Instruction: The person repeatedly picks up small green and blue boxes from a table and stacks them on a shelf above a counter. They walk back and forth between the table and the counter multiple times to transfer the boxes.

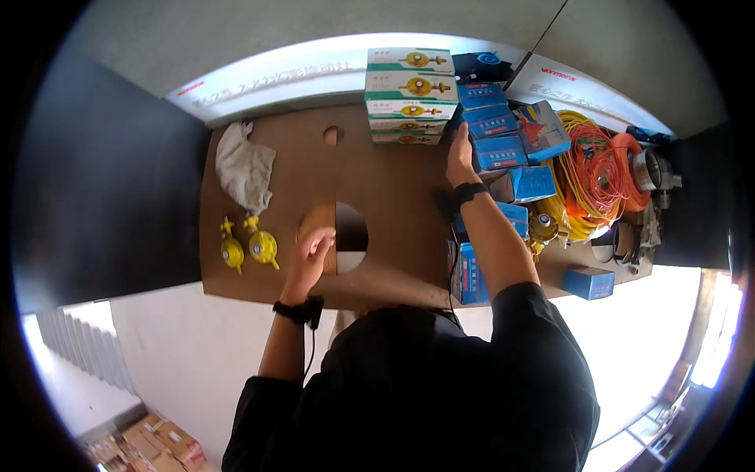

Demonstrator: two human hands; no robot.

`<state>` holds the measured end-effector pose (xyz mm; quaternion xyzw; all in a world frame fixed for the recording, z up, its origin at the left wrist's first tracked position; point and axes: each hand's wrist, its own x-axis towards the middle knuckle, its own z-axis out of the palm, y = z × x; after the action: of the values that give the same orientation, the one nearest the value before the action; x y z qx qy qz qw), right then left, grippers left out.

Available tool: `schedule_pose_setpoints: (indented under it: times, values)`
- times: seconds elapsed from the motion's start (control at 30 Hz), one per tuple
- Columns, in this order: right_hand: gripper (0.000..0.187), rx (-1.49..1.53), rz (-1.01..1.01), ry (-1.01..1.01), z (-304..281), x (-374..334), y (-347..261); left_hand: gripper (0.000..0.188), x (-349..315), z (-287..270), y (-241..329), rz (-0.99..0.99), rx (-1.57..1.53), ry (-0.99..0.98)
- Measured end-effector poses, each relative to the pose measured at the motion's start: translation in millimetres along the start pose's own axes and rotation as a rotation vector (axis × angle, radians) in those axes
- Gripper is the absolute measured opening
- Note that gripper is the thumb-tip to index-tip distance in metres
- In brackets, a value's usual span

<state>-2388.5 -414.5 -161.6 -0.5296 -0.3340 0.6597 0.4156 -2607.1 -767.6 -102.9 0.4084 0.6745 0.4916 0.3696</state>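
Observation:
My right hand (461,160) reaches forward to the left side of a pile of blue cardboard boxes (499,153). Its fingers are stretched out flat along the boxes' edge and do not wrap round one; whether they press on it I cannot tell. Over the round cutout (352,234) near the front of the brown tabletop (401,212), my left hand (313,250) hovers with loosely bent fingers and nothing visible in it. Just left of it lie two yellow gas regulators (263,246). A stack of white-and-green boxes (411,86) with regulator pictures stands behind my right hand.
A crumpled grey cloth (244,167) lies at the far left. Coiled orange and yellow hoses (590,173) crowd the right side, with a brass-coloured regulator (543,226) before them. A single blue box (589,283) sits at the front right edge. Dark panels flank the tabletop.

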Motion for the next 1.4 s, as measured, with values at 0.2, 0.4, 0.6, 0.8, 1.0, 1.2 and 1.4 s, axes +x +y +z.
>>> schedule_pose_setpoints:
  times: [0.2, 0.4, 0.6, 0.8, 1.0, 1.2, 1.4]
  values:
    - [0.066, 0.235, 0.037, -0.148, 6.9, 12.6, -24.5, 0.058, 179.7, 32.6, 27.4, -0.337, -0.385, 0.047]
    - [0.048, 0.28, 0.064, -0.194, 24.4, 31.8, -35.3, 0.075, 279.8, 89.8, 71.1, -0.557, -0.687, 0.028]
    - [0.039, 0.342, 0.032, -0.252, 33.1, 30.5, -55.1, 0.088, 313.0, 106.6, 74.8, -0.444, -0.664, -0.04]
    - [0.04, 0.219, 0.07, -0.255, 37.7, 39.4, -68.7, 0.09, 325.1, 111.2, 70.7, -0.494, -0.807, -0.012]
    - [0.04, 0.371, 0.12, -0.3, 44.2, 47.8, -78.5, 0.092, 345.1, 110.1, 44.7, -0.428, -0.965, -0.175]
    - [0.051, 0.288, 0.131, -0.369, 47.5, 47.3, -84.2, 0.084, 345.4, 112.2, 56.7, -0.407, -0.941, -0.206]
    - [0.043, 0.367, 0.115, -0.431, 45.6, 32.2, -78.5, 0.072, 322.1, 104.2, 56.6, -0.411, -0.913, -0.147]
